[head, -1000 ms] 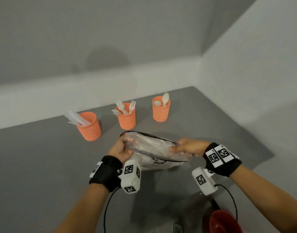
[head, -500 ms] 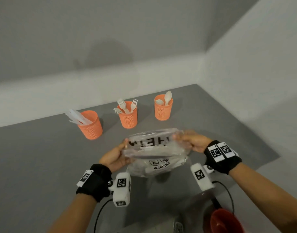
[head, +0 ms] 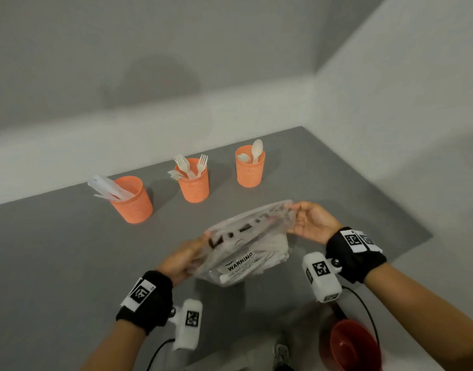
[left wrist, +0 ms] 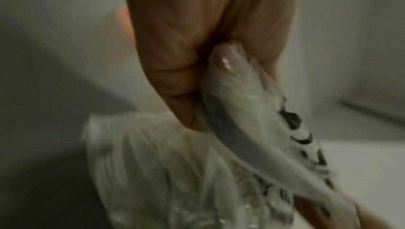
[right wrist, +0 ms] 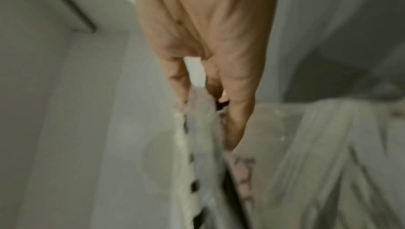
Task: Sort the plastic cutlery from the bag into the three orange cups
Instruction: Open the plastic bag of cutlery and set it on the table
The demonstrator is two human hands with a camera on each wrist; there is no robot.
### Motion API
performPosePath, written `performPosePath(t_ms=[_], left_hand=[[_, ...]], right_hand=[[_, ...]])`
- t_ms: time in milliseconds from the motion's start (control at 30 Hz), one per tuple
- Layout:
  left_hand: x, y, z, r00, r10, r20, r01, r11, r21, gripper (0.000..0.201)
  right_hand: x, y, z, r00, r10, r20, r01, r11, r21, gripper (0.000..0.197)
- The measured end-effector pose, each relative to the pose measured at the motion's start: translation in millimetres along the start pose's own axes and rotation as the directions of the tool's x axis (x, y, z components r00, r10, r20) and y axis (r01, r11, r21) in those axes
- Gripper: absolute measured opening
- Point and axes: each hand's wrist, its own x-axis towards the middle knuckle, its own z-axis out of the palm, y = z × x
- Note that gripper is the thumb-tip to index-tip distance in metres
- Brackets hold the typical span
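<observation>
A clear plastic bag (head: 246, 245) with black print and a WARNING label hangs above the grey table (head: 56, 263), held by both hands. My left hand (head: 187, 259) pinches its left top edge and my right hand (head: 309, 222) pinches its right top corner, which is higher. The wrist views show the bag (left wrist: 219, 154) pinched by the left hand (left wrist: 197, 77) and the bag's rim (right wrist: 197, 128) pinched by the right hand (right wrist: 210, 85). Three orange mesh cups stand at the back: the left cup (head: 132, 200) with knives, the middle cup (head: 193, 180) with forks, the right cup (head: 250, 167) with spoons. The bag's contents are unclear.
Walls close the table at the back and right. A red bowl-like object (head: 350, 346) sits below the table's near edge at lower right, with a shoe (head: 282, 353) beside it on the floor. Cables trail from both wrist cameras.
The bag has been lifted off the table and turned so its printed side faces me. My right hand rose and moved right; my left hand dropped lower and back.
</observation>
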Motion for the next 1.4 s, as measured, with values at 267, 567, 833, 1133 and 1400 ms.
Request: performPosePath(t_ms=[267, 567, 833, 1133, 1400], left_hand=[[-5, 2, -10, 0.997, -0.05, -0.06, 0.046, 0.996, -0.078, 0.037], [8, -6, -9, 0.969, -0.189, -0.159, 0.079, 0.848, -0.524, 0.039], [4, -4, -18, 0.997, -0.07, -0.024, 0.071, 0.997, 0.031, 0.062], [16, -13, -18, 0.827, 0.511, -0.234, -0.176, 0.631, 0.755, 0.047], [33, -17, 2, 0.82, 0.559, -0.119, -0.086, 0.326, 0.941, 0.035]], right_hand=[[25, 17, 16, 0.993, 0.027, -0.112, -0.008, 0.986, 0.165, 0.03], [4, 27, 24, 0.995, 0.094, -0.013, -0.048, 0.379, -0.924, 0.036], [33, 30, -2, 0.991, 0.0, -0.136, 0.002, 1.0, 0.012, 0.019], [32, 39, 11, 0.919, -0.203, -0.339, -0.099, 0.712, -0.695, 0.092], [26, 45, 42, 0.896, -0.442, -0.044, -0.067, -0.037, -0.997, 0.047]])
